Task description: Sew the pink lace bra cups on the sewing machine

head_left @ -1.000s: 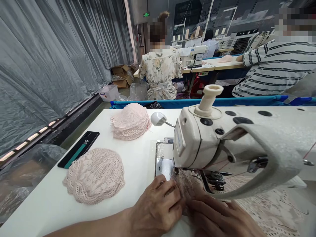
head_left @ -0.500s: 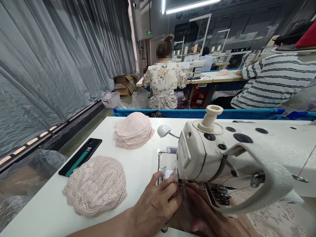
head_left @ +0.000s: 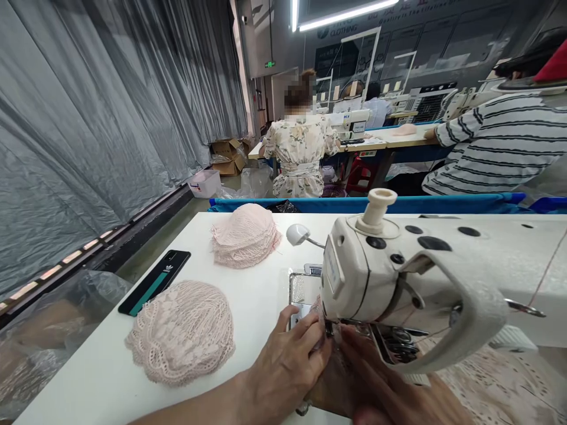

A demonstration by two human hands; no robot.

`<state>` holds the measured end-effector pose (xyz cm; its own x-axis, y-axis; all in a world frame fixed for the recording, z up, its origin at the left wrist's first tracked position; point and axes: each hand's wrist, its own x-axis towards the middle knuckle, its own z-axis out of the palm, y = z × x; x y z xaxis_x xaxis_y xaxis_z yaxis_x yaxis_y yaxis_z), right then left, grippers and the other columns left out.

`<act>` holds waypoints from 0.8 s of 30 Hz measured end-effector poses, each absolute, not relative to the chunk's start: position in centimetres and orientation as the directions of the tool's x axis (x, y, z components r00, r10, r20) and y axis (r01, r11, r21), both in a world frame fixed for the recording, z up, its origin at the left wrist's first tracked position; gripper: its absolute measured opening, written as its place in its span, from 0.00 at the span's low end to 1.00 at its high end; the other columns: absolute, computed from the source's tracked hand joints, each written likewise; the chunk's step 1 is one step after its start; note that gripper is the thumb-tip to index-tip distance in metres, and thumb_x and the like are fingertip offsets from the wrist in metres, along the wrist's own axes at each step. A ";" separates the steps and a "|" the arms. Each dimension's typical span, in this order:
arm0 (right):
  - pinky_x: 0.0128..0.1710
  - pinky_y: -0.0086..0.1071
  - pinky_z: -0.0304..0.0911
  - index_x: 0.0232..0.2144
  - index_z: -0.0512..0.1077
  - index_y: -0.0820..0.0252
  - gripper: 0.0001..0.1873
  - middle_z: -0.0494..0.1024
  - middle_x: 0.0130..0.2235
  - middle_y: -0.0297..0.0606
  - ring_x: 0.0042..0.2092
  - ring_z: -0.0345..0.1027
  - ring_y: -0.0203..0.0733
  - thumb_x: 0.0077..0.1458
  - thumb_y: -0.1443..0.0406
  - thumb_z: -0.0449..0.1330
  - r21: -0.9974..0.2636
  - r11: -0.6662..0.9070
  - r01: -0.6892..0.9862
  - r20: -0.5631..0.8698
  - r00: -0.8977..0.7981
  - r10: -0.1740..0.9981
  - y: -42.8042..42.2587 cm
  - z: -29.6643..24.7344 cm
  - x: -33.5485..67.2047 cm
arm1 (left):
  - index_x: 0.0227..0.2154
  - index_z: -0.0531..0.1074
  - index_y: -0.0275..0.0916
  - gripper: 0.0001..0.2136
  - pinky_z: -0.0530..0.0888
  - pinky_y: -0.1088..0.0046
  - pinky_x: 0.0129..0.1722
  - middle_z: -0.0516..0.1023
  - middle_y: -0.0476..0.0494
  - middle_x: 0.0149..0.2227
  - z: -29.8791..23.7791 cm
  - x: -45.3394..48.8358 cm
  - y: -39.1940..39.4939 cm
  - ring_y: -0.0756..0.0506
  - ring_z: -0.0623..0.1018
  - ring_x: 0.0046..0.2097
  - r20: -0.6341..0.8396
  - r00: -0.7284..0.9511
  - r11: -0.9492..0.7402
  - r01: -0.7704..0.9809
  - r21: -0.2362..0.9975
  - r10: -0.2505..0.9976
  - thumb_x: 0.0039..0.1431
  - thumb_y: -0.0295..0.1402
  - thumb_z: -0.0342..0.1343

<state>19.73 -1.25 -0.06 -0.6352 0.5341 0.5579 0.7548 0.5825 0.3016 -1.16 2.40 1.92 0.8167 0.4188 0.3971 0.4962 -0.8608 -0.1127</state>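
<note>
A white sewing machine [head_left: 349, 277] stands in front of me, its head over the stitching area. My left hand [head_left: 287, 366] lies left of the presser foot, fingers bent and pressed on thin pinkish lace fabric [head_left: 333, 360]. My right hand [head_left: 390, 383] is under the machine head, partly hidden by it, its fingers together against the same fabric close to the needle. More pale lace [head_left: 491, 378] spreads to the right, beyond the right hand. The needle point itself is hard to make out.
On the white table [head_left: 261, 295] at left lie a stack of beige lace pieces [head_left: 186, 330], a stack of pink cup-shaped pieces [head_left: 245, 236] and a black phone [head_left: 155, 283]. Blue cloth [head_left: 398, 204] runs along the far edge. Other people sit beyond at sewing tables.
The view has shifted a little, so the table and stacks appear slightly farther right. Both hands stay on the fabric by the presser foot, the right one moving slightly.
</note>
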 end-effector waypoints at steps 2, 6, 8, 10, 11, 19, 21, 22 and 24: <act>0.36 0.41 0.71 0.37 0.76 0.59 0.31 0.79 0.40 0.47 0.40 0.74 0.51 0.58 0.44 0.44 0.295 0.588 0.753 0.542 -0.639 0.546 -1.3 0.0 19.8 | 0.43 0.68 0.31 0.09 0.61 0.60 0.54 0.72 0.39 0.45 1.9 -1.1 2.4 0.45 0.67 0.53 0.402 0.814 -0.866 0.492 -0.094 0.419 0.63 0.24 0.47; 0.37 0.41 0.71 0.39 0.75 0.58 0.26 0.79 0.42 0.46 0.42 0.74 0.51 0.59 0.47 0.47 0.274 0.602 0.750 0.503 -0.646 0.575 -1.4 0.1 19.9 | 0.44 0.68 0.32 0.09 0.60 0.60 0.54 0.72 0.40 0.45 1.7 -1.2 2.5 0.45 0.67 0.53 0.402 0.807 -0.873 0.487 -0.039 0.432 0.64 0.24 0.46; 0.37 0.41 0.71 0.39 0.75 0.58 0.26 0.79 0.41 0.46 0.41 0.74 0.50 0.59 0.47 0.47 0.268 0.606 0.749 0.510 -0.644 0.570 -1.4 0.0 20.0 | 0.44 0.68 0.32 0.09 0.59 0.60 0.55 0.72 0.40 0.45 1.5 -1.2 2.6 0.45 0.67 0.52 0.410 0.800 -0.872 0.490 -0.022 0.439 0.64 0.24 0.46; 0.37 0.41 0.71 0.38 0.75 0.58 0.26 0.80 0.39 0.46 0.39 0.74 0.50 0.58 0.47 0.48 0.259 0.601 0.756 0.527 -0.632 0.568 -1.3 -0.3 20.0 | 0.44 0.68 0.32 0.09 0.59 0.60 0.55 0.72 0.41 0.44 1.4 -1.1 2.6 0.46 0.67 0.52 0.424 0.792 -0.872 0.490 -0.013 0.439 0.64 0.24 0.46; 0.37 0.41 0.71 0.38 0.75 0.59 0.26 0.80 0.39 0.46 0.38 0.74 0.49 0.58 0.46 0.48 0.254 0.599 0.759 0.528 -0.628 0.572 -1.3 -0.4 20.0 | 0.44 0.67 0.32 0.09 0.59 0.60 0.55 0.72 0.41 0.44 1.4 -1.1 2.7 0.46 0.67 0.52 0.432 0.790 -0.873 0.488 -0.012 0.436 0.64 0.24 0.46; 0.38 0.40 0.70 0.46 0.71 0.66 0.29 0.78 0.45 0.46 0.43 0.73 0.51 0.63 0.51 0.42 0.306 0.629 0.715 0.448 -0.691 0.568 -2.2 0.0 19.3 | 0.46 0.67 0.32 0.10 0.59 0.60 0.55 0.72 0.42 0.42 1.6 -1.1 2.4 0.46 0.68 0.51 0.419 0.792 -0.864 0.502 -0.035 0.443 0.64 0.24 0.44; 0.38 0.39 0.70 0.46 0.71 0.68 0.29 0.77 0.45 0.47 0.42 0.74 0.49 0.64 0.53 0.41 0.316 0.655 0.686 0.413 -0.721 0.556 -2.5 0.2 19.0 | 0.46 0.66 0.33 0.10 0.59 0.60 0.55 0.73 0.42 0.42 1.7 -1.1 2.3 0.47 0.69 0.50 0.417 0.793 -0.864 0.502 -0.037 0.443 0.65 0.24 0.43; 0.38 0.38 0.70 0.45 0.72 0.69 0.29 0.77 0.45 0.46 0.40 0.74 0.48 0.64 0.53 0.40 0.314 0.668 0.675 0.399 -0.732 0.552 -2.6 0.2 18.9 | 0.46 0.66 0.33 0.10 0.59 0.60 0.55 0.73 0.42 0.43 1.8 -1.1 2.3 0.47 0.68 0.51 0.417 0.793 -0.864 0.502 -0.036 0.444 0.65 0.24 0.43; 0.38 0.37 0.70 0.45 0.72 0.69 0.29 0.77 0.45 0.46 0.39 0.75 0.46 0.64 0.53 0.40 0.290 0.683 0.670 0.376 -0.736 0.562 -2.8 0.3 18.8 | 0.46 0.66 0.33 0.11 0.58 0.60 0.56 0.72 0.41 0.45 1.9 -1.1 2.3 0.47 0.68 0.51 0.416 0.794 -0.866 0.500 -0.033 0.443 0.65 0.24 0.43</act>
<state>18.84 -2.78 0.25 -0.7362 0.5624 0.3764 0.6702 0.6833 0.2898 -1.11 2.25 1.92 0.7943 0.4428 0.4159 0.4996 -0.8656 -0.0326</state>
